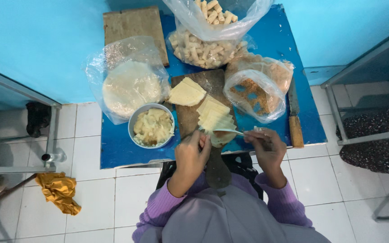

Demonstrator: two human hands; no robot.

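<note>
Head view, looking straight down. One blue table (127, 155) against a blue wall, white tile floor around it.

Two hands in view, both the person's own, purple sleeves. Left hand (193, 153) is curled at the near end of the dark cutting board (185, 118), fingers bent onto the wrapper sheet (221, 137) lying at the board's front edge; whether it pinches the sheet or only presses it, cannot tell. Right hand (265, 145) is closed around the handle of one spoon (227, 131), whose bowl points left over that same sheet, just beside the left fingers.

Two piles of pale yellow sheets on the board: one fan-shaped pile (185, 93) at the far left, one stack of squares (214, 114) in the middle, touching the sheet being worked.

One round metal bowl (151, 127) of lumpy pale filling, just left of the board.

Four clear plastic bags: one with flat round white wrappers (129, 85) at left, two with small rolled pieces (205, 49) at the far edge, one stacked over the other, and one with brown crumbs (257, 87) at right.

One knife (295, 117) with a wooden handle, right of the crumb bag. One second wooden board (133, 27) at the far left corner.

One yellow cloth (59, 191) on the floor, left of the table.
</note>
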